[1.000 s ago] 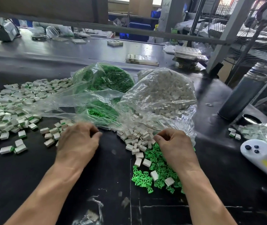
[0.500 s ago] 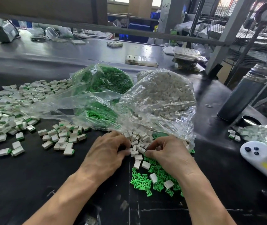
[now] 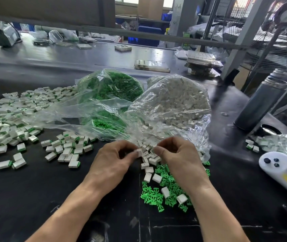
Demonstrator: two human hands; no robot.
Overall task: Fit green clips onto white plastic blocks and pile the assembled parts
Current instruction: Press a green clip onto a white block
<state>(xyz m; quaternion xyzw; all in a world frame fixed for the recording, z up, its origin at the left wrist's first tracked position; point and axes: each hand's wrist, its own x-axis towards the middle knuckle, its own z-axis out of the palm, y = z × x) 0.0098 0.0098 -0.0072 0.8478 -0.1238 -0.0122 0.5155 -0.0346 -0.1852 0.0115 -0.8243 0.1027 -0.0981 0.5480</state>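
At frame centre my left hand (image 3: pixel 112 160) pinches a white block (image 3: pixel 138 152); my right hand (image 3: pixel 177 157) is curled beside it, contents hidden, above green clips (image 3: pixel 158 198).

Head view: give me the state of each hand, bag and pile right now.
left hand: pinching a white block
right hand: fingers curled, contents hidden
green clip bag: open, lying on its side
white block bag: open, blocks spilling out
loose green clips: scattered on table
assembled parts pile: spread out at left
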